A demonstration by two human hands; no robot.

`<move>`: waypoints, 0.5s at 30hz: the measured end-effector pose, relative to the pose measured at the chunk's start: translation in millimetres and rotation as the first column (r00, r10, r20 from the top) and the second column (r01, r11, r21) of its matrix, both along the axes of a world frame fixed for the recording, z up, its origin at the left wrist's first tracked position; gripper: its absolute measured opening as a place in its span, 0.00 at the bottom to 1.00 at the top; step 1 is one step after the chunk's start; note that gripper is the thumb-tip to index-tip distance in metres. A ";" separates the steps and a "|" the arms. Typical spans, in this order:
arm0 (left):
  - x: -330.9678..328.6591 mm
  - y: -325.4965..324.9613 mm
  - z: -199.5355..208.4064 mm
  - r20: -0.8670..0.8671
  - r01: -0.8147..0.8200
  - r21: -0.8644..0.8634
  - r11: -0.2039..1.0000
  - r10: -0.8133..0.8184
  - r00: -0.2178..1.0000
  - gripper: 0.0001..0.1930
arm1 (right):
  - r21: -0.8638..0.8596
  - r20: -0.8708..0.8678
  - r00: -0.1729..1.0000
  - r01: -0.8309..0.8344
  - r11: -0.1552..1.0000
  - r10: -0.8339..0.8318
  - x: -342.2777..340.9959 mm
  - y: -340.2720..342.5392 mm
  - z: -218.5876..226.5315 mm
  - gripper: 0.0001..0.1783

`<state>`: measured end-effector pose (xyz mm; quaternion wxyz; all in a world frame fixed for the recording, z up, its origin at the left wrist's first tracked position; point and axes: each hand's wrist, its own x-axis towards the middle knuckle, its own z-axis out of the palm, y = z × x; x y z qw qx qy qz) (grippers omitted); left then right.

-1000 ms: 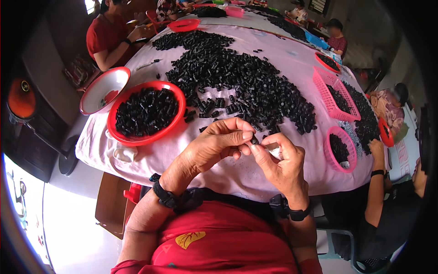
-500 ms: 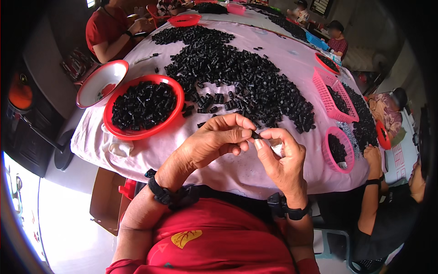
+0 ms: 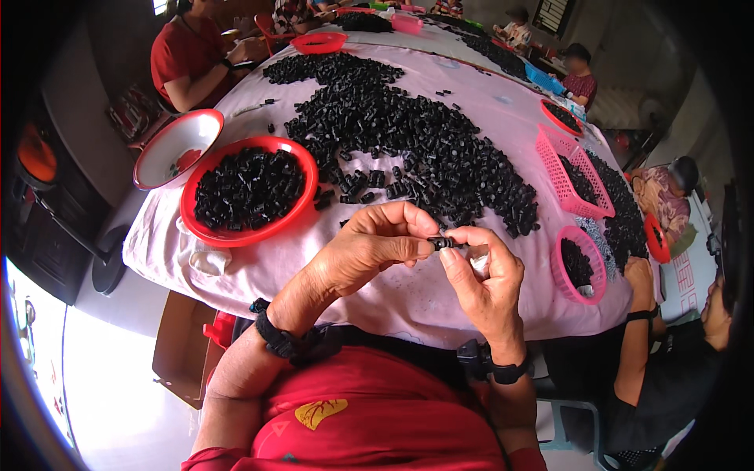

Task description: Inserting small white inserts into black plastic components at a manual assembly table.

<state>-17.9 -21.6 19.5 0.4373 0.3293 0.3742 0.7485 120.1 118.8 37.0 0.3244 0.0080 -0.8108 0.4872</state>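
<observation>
Between my two hands, above the table's near edge, is a small black cylindrical plastic part (image 3: 441, 243). My left hand (image 3: 369, 245) pinches one end with thumb and fingers. The other end is gripped by the thumb and forefinger of my right hand (image 3: 485, 276). Something white, partly hidden, shows in the curl of the right fingers. A large heap of similar black parts (image 3: 393, 118) spreads over the cloth just beyond my hands. To the left stands a red basin (image 3: 311, 192) filled with black parts.
A white enamel bowl with a red rim (image 3: 169, 153) stands beside the red basin. On the right are a pink rectangular basket (image 3: 554, 153), a round pink basket (image 3: 598, 267) and more black parts. Beside me a co-worker's arm (image 3: 640, 345) rests near the table. Other people sit around it.
My right fingers have shifted slightly, and more of the black part now shows between the hands. Both hands still grip it. The whole view has tilted a little.
</observation>
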 end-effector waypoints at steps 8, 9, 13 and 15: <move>-1.0 -3.0 6.4 0.180 0.198 -0.087 0.976 -0.180 0.967 0.09 | -0.065 -0.040 0.996 -0.087 0.994 0.085 0.8 2.2 -1.0 0.11; -0.5 -2.6 5.5 0.180 0.199 -0.088 0.976 -0.180 0.967 0.09 | -0.078 -0.030 0.994 -0.106 0.991 0.104 1.1 1.3 0.7 0.11; 0.4 -2.0 1.5 0.156 0.197 -0.080 0.977 -0.183 0.971 0.11 | -0.057 0.036 0.993 -0.114 0.992 0.116 3.4 3.9 1.4 0.13; 0.4 -2.1 0.9 0.166 0.216 -0.073 0.974 -0.201 0.965 0.11 | -0.048 0.042 0.993 -0.109 0.993 0.111 4.2 1.8 2.8 0.13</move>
